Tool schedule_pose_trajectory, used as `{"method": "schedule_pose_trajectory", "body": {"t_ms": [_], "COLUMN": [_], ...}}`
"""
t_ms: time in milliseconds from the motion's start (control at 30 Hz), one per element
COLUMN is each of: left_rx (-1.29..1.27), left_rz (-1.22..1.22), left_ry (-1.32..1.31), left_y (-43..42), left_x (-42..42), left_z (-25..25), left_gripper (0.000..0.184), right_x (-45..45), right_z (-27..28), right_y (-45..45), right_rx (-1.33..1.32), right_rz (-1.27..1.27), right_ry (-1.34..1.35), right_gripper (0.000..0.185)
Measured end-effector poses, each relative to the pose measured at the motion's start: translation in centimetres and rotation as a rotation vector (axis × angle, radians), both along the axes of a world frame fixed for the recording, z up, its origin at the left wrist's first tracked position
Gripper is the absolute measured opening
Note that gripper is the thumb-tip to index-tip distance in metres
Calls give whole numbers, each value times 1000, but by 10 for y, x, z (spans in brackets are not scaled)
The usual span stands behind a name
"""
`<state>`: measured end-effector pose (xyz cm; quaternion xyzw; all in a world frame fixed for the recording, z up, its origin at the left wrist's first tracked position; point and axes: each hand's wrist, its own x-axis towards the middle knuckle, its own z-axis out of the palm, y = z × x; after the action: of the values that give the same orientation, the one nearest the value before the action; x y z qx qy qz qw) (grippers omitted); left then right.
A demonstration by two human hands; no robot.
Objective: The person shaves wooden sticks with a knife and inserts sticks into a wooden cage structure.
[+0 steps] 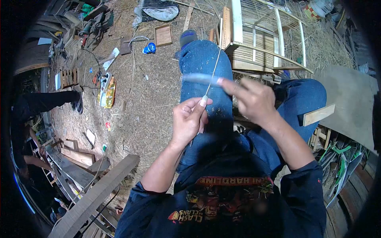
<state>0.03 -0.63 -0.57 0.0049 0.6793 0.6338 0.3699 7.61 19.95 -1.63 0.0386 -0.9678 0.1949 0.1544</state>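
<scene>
littered ground (154, 87) spreads below, and the left hand (187, 121) pinches a thin strip (217, 59). the right hand (257, 101) grips a blurred blade (200, 78), crossing that strip in view.

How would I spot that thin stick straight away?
Find the left denim knee at upper middle. Over it, a thin, pale stick rises from the left hand, crossed by a blurred tool. Unlike the slatted crate nearby, it is one hand-held piece.

1. Thin pale stick (217, 59): nearly straight, pinched in the left hand (190, 121), slanting forward and slightly rightward.
2. Knife (198, 78): motion-blurred, pale-bladed, gripped in the right hand (256, 99), set crosswise at the stick; contact impossible to tell.
</scene>
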Motion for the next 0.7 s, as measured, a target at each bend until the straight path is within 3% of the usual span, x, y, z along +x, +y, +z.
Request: {"method": "schedule_pose_trajectory", "body": {"t_ms": [700], "left_rx": [-6], "left_rz": [16], "left_ry": [-23], "left_y": [1], "left_x": [-2], "left_z": [-1], "left_gripper": [29], "right_x": [-4], "right_z": [-6], "right_y": [7], "right_rx": [13], "right_rz": [23], "right_ry": [112], "right_gripper": [44]}}
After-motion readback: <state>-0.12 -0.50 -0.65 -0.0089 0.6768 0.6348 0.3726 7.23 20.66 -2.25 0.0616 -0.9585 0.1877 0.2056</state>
